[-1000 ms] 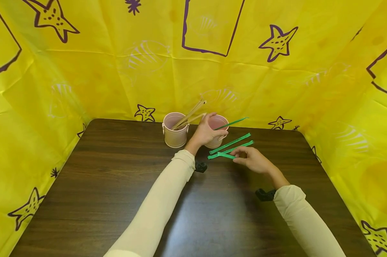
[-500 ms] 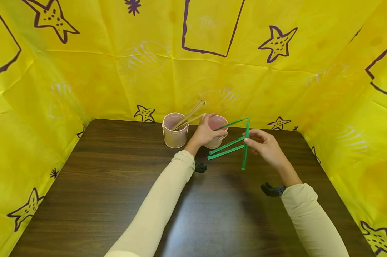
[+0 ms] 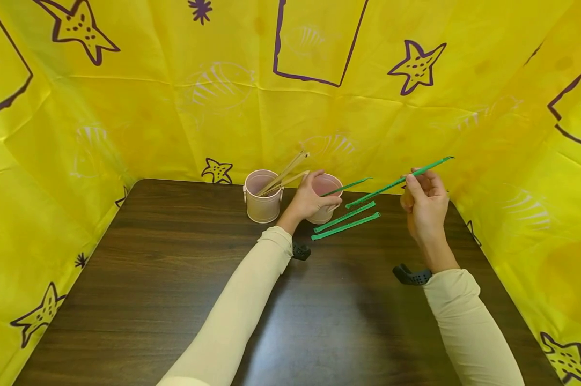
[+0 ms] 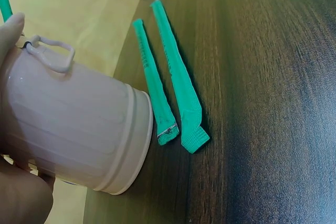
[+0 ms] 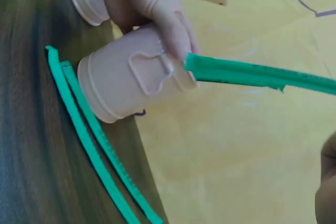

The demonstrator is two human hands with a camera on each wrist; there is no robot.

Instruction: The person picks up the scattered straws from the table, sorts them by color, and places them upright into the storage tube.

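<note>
My left hand [image 3: 309, 199] grips the right pink pail [image 3: 322, 214], its thumb and fingers spread across the rim. One green wrapped straw [image 3: 352, 185] leans out of that pail. My right hand [image 3: 426, 208] pinches another green wrapped straw [image 3: 390, 185] near its upper end, held slantwise above the table to the right of the pail. Two more green wrapped straws [image 4: 178, 77] lie side by side on the table beside the pail's base. In the right wrist view the held straw [image 5: 236, 72] passes in front of the pail's rim, and little of my right hand shows.
A second pink pail [image 3: 263, 209] stands to the left, with several tan wrapped sticks [image 3: 285, 172] leaning out of it. Yellow patterned cloth [image 3: 251, 118] rises behind the dark wooden table [image 3: 184, 257] and along its sides.
My right hand has lifted one green wrapped straw off the table and moved up and right, turning it from upright to slanted. My left hand stays on the pail.
</note>
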